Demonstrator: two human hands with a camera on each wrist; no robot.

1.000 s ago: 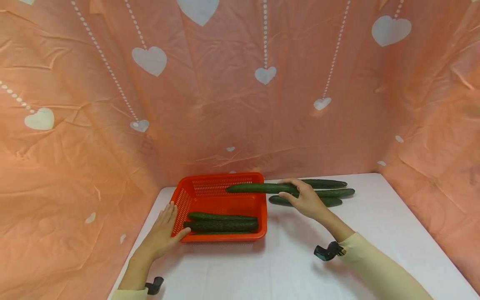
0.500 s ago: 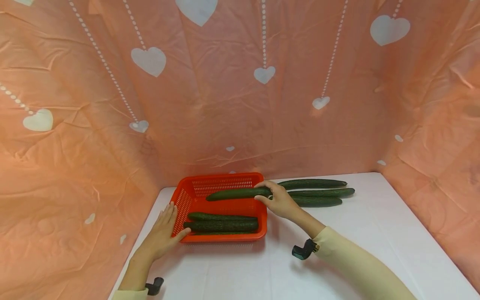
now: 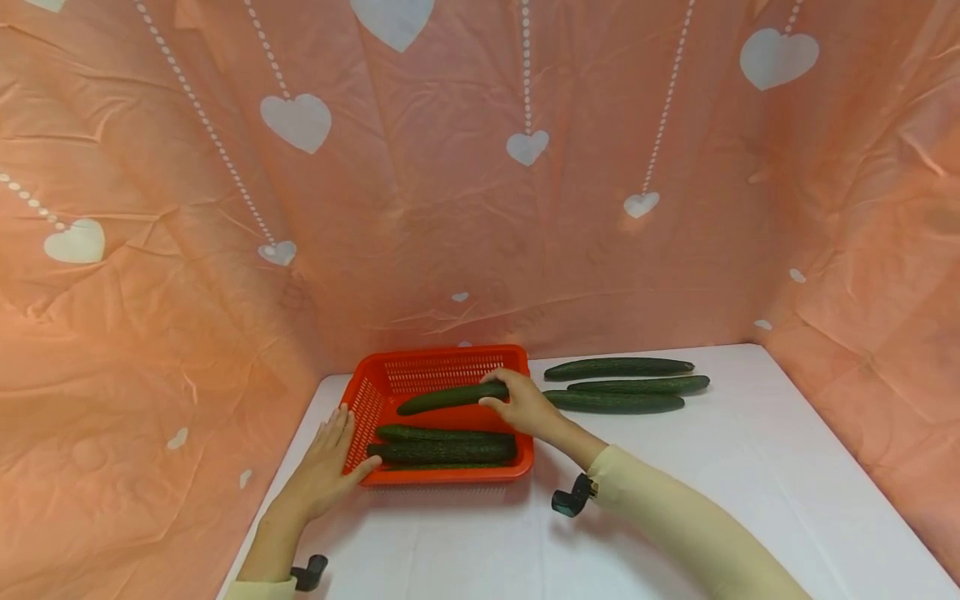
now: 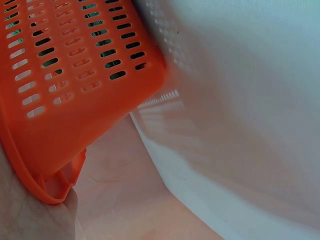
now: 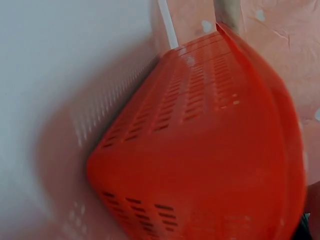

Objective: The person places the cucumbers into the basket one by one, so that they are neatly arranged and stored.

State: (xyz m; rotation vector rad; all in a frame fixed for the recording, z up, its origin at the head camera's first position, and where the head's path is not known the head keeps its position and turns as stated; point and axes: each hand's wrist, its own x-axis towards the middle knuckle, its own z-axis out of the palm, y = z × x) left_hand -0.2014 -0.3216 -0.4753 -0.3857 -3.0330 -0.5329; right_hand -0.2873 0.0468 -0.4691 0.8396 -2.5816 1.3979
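My right hand (image 3: 525, 406) grips a long green cucumber (image 3: 444, 399) near its right end and holds it over the red plastic basket (image 3: 528, 433). Its left end tips slightly downward. Several other cucumbers (image 3: 442, 452) lie side by side along the basket's near wall. At the basket's left rim, my left hand (image 3: 324, 461) rests with straight fingers and the thumb over the near corner. The left wrist view shows the slotted basket wall (image 4: 75, 100) with part of that hand against the rim. In the right wrist view the basket wall (image 5: 200, 165) hides most of the right hand.
On the white table (image 3: 660, 500), three cucumbers (image 3: 618, 367) lie to the right of the basket. An orange cloth (image 3: 420, 208) with white hearts hangs behind and at both sides. The table's left edge runs close beside the left forearm.
My right hand has carried the cucumber leftward from above the table cucumbers to inside the basket's outline, lowering it a little. The left hand has stayed on the rim.
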